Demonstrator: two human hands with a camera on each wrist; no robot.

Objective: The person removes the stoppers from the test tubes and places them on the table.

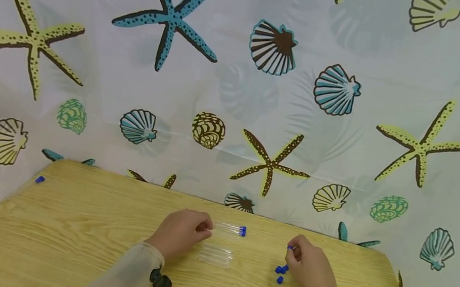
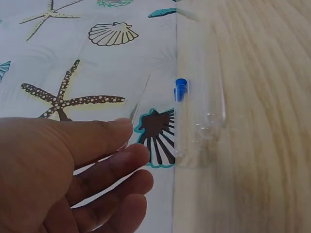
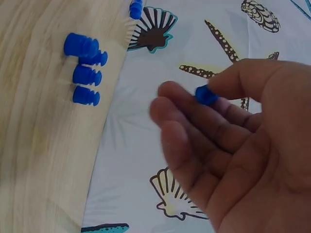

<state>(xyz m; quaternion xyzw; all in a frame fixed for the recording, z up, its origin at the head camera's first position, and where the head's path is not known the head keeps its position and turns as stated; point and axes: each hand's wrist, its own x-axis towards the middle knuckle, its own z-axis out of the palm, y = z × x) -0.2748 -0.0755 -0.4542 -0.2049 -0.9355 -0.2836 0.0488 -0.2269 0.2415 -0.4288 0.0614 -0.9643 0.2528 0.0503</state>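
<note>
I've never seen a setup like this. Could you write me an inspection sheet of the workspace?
Surface: yellow-brown wood-grain table.
Job's things: two blue-capped clear slim tubes lie near uncapped clear slim tubes; loose blue ribbed caps lie towards the right.
Clutter: small blue piece, apart at the table's far left corner.
Hands: left hand appears to pinch a faint clear tube; right hand pinches a small blue cap. A black device sits on each wrist.
Cables: nothing seen.
Surroundings: white sheet with sea-life print behind and beside the table.
</note>
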